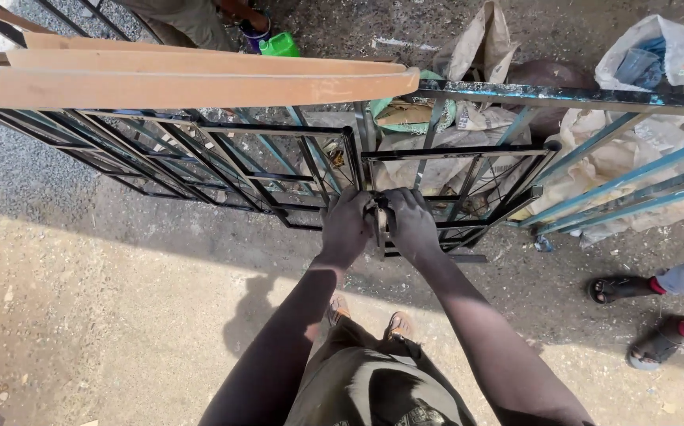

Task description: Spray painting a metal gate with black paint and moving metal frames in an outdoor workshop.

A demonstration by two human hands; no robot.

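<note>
My left hand (347,225) & right hand (410,223) are both closed tight on the same upright bar (379,229) at the near edge of the black metal grille (224,162), knuckles almost touching, bar between them. The grille stands on edge in front of me; its square frames run off to the left of the bar & a shorter section sits to the right. Above the grille lie wood planks (184,75), resting along its top. A blue metal frame (626,185) leans right of the grille, w/ pale sacks (634,150) behind it. Near the grille's right end, on the ground, another person's sandalled feet (634,315). A green container (281,45) sits beyond the planks.
</note>
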